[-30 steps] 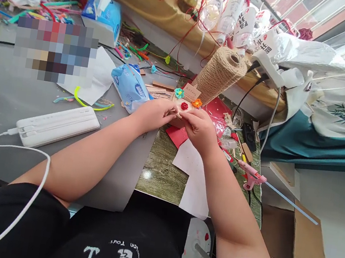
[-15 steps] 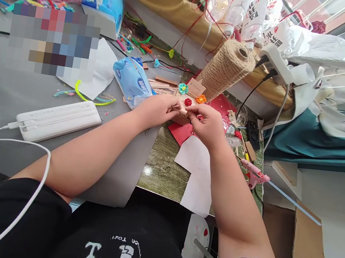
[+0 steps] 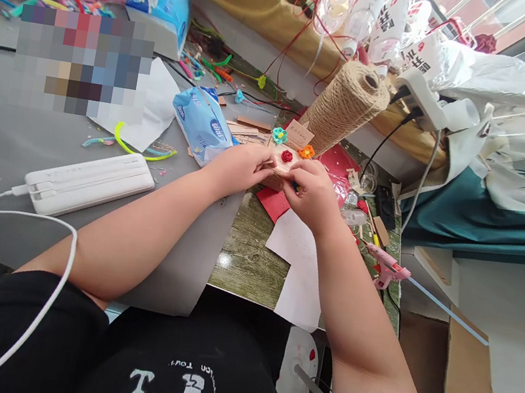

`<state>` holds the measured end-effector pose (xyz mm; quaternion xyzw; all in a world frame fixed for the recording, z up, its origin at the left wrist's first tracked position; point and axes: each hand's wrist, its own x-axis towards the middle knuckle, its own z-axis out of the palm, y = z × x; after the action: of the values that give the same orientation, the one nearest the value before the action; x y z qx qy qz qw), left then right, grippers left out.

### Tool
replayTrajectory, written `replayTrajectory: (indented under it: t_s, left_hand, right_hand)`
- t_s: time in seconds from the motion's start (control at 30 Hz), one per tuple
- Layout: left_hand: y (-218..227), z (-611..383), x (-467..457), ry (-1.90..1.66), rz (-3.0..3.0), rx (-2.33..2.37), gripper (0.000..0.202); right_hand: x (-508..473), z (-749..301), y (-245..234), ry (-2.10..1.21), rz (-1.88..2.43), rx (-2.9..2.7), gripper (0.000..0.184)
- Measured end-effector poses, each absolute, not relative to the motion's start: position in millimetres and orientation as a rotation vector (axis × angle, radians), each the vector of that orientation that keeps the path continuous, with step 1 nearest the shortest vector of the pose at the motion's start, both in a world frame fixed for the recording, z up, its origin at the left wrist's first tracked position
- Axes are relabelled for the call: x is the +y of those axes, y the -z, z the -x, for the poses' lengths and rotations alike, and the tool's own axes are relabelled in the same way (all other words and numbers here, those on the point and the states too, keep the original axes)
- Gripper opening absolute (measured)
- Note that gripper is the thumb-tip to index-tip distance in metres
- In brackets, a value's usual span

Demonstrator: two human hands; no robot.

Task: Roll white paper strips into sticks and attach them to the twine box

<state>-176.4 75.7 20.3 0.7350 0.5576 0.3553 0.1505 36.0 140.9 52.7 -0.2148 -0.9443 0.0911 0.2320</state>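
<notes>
A small tan card piece [image 3: 282, 160] bears a red paper rose [image 3: 287, 156], with a teal flower [image 3: 279, 135] and an orange flower [image 3: 307, 152] at its far edge. My left hand [image 3: 237, 167] grips the piece's left side, fingers curled round it. My right hand [image 3: 310, 192] pinches at its near right edge, fingers pressed together; what lies between the fingertips is hidden. A red card sheet [image 3: 272, 203] and white paper [image 3: 299, 262] lie under my hands.
A twine cone [image 3: 344, 106] stands just behind the piece. A pink glue gun [image 3: 387, 264] lies at the right edge of the table. A blue wipes pack [image 3: 201, 123], a white power bank [image 3: 88, 182] with cable and a tissue box [image 3: 160, 7] sit to the left.
Between the oldest frame and half a second ago the camera tilted a little. My right hand has moved slightly nearer the red rose. My left hand keeps its grip.
</notes>
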Motion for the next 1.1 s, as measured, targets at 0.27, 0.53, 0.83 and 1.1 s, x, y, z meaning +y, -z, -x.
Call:
replayTrajectory:
  t_s: [0.27, 0.53, 0.83, 1.1]
  left_hand:
    - [-24, 176, 73, -1.028, -2.145, 1.610, 0.015]
    - [-31, 162, 67, -0.956, -2.446, 1.519, 0.031]
    - [-25, 152, 76, -0.948, -2.408, 1.589, 0.027]
    - [-37, 169, 75, -0.938, -2.276, 1.831, 0.040]
  right_hand:
    - [101, -61, -38, -0.232, 0.752, -2.256, 0.030]
    - [79, -53, 5, -0.658, 1.194, -1.957, 0.016]
    - [108, -66, -5, -0.354, 1.253, -2.118, 0.011]
    - [112, -59, -6, -0.500, 1.236, -2.128, 0.009]
